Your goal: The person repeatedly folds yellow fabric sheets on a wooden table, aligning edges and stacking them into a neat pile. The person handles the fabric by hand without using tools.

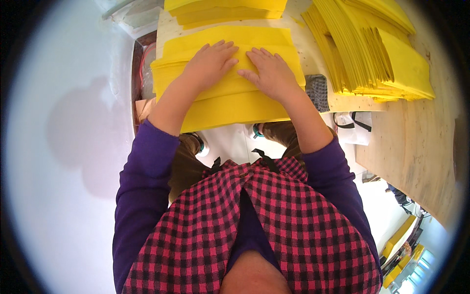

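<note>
Yellow folded fabric (230, 109) lies in layers in front of me, its near part hanging over the table's front edge. My left hand (210, 64) rests flat on its left half, fingers stretched toward the middle. On the right half lies my right hand (271, 74), palm down, its fingers spread and the thumb pointing left. Neither hand grips anything. Both press on the top layer, with a narrow strip of fabric between them.
Another yellow pile (225, 14) stands at the far edge. To the right is a big stack of folded yellow pieces (357, 49). A grey patterned cloth (317, 92) lies beside my right wrist. A white bag (356, 128) with black handles is below the wooden table (411, 132).
</note>
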The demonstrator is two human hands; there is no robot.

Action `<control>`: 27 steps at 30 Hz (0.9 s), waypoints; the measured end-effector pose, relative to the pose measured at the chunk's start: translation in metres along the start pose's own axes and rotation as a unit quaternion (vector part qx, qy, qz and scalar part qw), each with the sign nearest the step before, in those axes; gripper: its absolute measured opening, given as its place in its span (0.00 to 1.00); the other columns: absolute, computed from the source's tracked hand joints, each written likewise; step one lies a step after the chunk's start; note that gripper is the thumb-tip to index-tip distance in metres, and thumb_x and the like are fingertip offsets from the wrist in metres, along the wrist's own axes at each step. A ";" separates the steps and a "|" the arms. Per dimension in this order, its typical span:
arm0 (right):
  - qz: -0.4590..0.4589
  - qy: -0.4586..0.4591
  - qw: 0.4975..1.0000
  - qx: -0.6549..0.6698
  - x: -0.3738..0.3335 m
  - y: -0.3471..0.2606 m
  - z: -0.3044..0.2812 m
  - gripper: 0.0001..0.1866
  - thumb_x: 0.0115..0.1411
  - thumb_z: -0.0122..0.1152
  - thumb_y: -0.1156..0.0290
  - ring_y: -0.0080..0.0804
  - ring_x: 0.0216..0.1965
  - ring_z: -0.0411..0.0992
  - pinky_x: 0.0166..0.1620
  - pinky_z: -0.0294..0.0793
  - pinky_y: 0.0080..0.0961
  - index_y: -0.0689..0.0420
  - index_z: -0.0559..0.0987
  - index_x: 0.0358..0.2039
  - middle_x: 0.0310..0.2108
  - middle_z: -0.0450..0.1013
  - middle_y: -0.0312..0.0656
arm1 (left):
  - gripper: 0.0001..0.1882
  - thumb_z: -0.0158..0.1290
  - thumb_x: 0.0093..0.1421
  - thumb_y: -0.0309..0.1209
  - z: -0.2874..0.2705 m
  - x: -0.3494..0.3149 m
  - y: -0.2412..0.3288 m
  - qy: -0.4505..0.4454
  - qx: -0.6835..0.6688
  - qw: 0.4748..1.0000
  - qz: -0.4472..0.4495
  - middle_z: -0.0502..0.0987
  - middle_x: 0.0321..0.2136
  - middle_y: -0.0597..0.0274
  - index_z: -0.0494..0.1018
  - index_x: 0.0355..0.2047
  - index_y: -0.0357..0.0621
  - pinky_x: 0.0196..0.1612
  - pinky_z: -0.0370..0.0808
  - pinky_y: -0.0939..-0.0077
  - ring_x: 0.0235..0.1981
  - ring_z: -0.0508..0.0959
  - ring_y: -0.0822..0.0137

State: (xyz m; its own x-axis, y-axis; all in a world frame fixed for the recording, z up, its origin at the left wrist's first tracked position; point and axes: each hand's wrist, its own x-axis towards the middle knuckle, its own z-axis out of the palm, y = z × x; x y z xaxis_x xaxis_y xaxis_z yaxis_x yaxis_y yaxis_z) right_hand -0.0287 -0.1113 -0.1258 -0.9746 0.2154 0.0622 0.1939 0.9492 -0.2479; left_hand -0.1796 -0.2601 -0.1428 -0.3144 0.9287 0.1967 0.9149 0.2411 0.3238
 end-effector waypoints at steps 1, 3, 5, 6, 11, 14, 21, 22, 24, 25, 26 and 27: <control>0.001 0.010 1.000 0.005 -0.002 0.002 0.003 0.38 0.61 0.46 0.40 0.41 0.66 0.56 0.66 0.52 0.41 0.59 0.68 0.59 0.63 0.62 0.47 | 0.25 0.43 0.67 0.43 0.002 -0.003 0.001 -0.014 0.000 1.000 -0.007 0.64 0.61 0.52 0.65 0.59 0.42 0.65 0.55 0.52 0.65 0.59 0.53; 0.009 0.011 1.000 0.005 -0.003 0.005 0.008 0.37 0.62 0.46 0.41 0.41 0.66 0.55 0.67 0.51 0.41 0.60 0.68 0.60 0.64 0.61 0.47 | 0.26 0.43 0.67 0.43 0.007 -0.011 0.005 -0.001 0.009 1.000 -0.011 0.62 0.63 0.51 0.64 0.60 0.42 0.66 0.54 0.52 0.66 0.58 0.53; 0.010 0.016 1.000 0.022 -0.005 0.009 0.012 0.37 0.62 0.46 0.42 0.40 0.67 0.54 0.67 0.50 0.41 0.60 0.67 0.60 0.64 0.60 0.47 | 0.26 0.43 0.67 0.43 0.013 -0.016 0.008 0.013 0.019 1.000 -0.013 0.61 0.64 0.51 0.64 0.60 0.41 0.66 0.53 0.51 0.67 0.56 0.53; 0.009 0.024 0.999 0.029 -0.005 0.011 0.013 0.37 0.62 0.46 0.42 0.40 0.67 0.53 0.67 0.50 0.41 0.60 0.67 0.60 0.64 0.59 0.47 | 0.26 0.43 0.67 0.43 0.015 -0.018 0.010 0.018 0.024 0.999 -0.015 0.60 0.64 0.51 0.63 0.60 0.41 0.66 0.52 0.51 0.67 0.56 0.52; 0.016 0.030 0.999 0.025 -0.005 0.020 0.017 0.36 0.63 0.46 0.44 0.40 0.68 0.53 0.67 0.49 0.41 0.61 0.66 0.60 0.64 0.59 0.48 | 0.26 0.44 0.67 0.42 0.019 -0.021 0.014 0.013 0.019 0.999 -0.023 0.57 0.66 0.51 0.61 0.62 0.45 0.67 0.51 0.49 0.68 0.54 0.51; 0.012 0.032 0.999 0.029 -0.005 0.023 0.019 0.35 0.64 0.45 0.44 0.41 0.68 0.53 0.67 0.49 0.41 0.61 0.66 0.61 0.64 0.59 0.49 | 0.25 0.44 0.67 0.43 0.014 -0.020 0.012 0.035 0.013 0.999 -0.030 0.60 0.64 0.51 0.63 0.61 0.46 0.66 0.51 0.48 0.67 0.56 0.52; -0.008 0.069 0.996 0.060 0.000 0.029 0.018 0.29 0.64 0.49 0.51 0.46 0.62 0.60 0.63 0.59 0.39 0.61 0.71 0.56 0.59 0.66 0.50 | 0.25 0.45 0.65 0.45 0.007 -0.013 -0.001 0.069 0.070 0.990 -0.100 0.64 0.62 0.53 0.66 0.59 0.48 0.65 0.52 0.47 0.65 0.59 0.52; -0.004 0.080 0.995 0.067 0.004 0.032 0.015 0.26 0.64 0.50 0.53 0.46 0.60 0.62 0.61 0.61 0.38 0.60 0.73 0.54 0.58 0.67 0.50 | 0.25 0.45 0.65 0.45 0.009 -0.015 0.000 0.055 0.068 0.990 -0.111 0.64 0.62 0.53 0.66 0.59 0.48 0.65 0.53 0.46 0.65 0.60 0.53; 0.008 0.101 0.991 0.085 0.016 0.042 0.006 0.22 0.63 0.53 0.58 0.46 0.57 0.66 0.58 0.66 0.37 0.59 0.75 0.52 0.54 0.70 0.49 | 0.25 0.45 0.65 0.45 0.013 -0.019 0.002 0.070 0.069 0.990 -0.106 0.64 0.62 0.53 0.66 0.59 0.48 0.65 0.53 0.46 0.65 0.60 0.53; 0.020 0.105 0.992 0.070 0.021 0.047 0.002 0.20 0.62 0.54 0.59 0.46 0.54 0.68 0.56 0.68 0.37 0.58 0.76 0.50 0.52 0.72 0.48 | 0.25 0.45 0.65 0.45 0.015 -0.021 0.004 0.071 0.070 0.989 -0.106 0.64 0.62 0.53 0.66 0.59 0.48 0.65 0.53 0.45 0.65 0.60 0.53; 0.030 0.113 0.991 0.057 0.027 0.051 -0.001 0.18 0.61 0.56 0.60 0.45 0.52 0.70 0.54 0.69 0.36 0.56 0.78 0.48 0.50 0.73 0.47 | 0.25 0.45 0.65 0.45 0.016 -0.022 0.005 0.077 0.070 0.989 -0.106 0.64 0.62 0.53 0.66 0.59 0.48 0.65 0.53 0.46 0.65 0.60 0.53; 0.038 0.122 0.991 0.044 0.033 0.056 -0.004 0.17 0.60 0.57 0.61 0.44 0.50 0.72 0.52 0.71 0.36 0.55 0.79 0.46 0.48 0.75 0.46 | 0.25 0.45 0.65 0.45 0.017 -0.024 0.006 0.080 0.072 0.988 -0.108 0.63 0.62 0.53 0.66 0.59 0.48 0.65 0.52 0.46 0.65 0.60 0.53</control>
State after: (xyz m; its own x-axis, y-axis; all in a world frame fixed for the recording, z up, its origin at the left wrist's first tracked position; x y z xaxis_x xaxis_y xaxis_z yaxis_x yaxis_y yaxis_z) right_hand -0.0495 -0.0503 -0.1335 -0.8993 0.3443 0.2698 0.2440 0.9068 -0.3438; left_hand -0.1626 -0.2758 -0.1615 -0.5320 0.7971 0.2856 0.8449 0.4771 0.2420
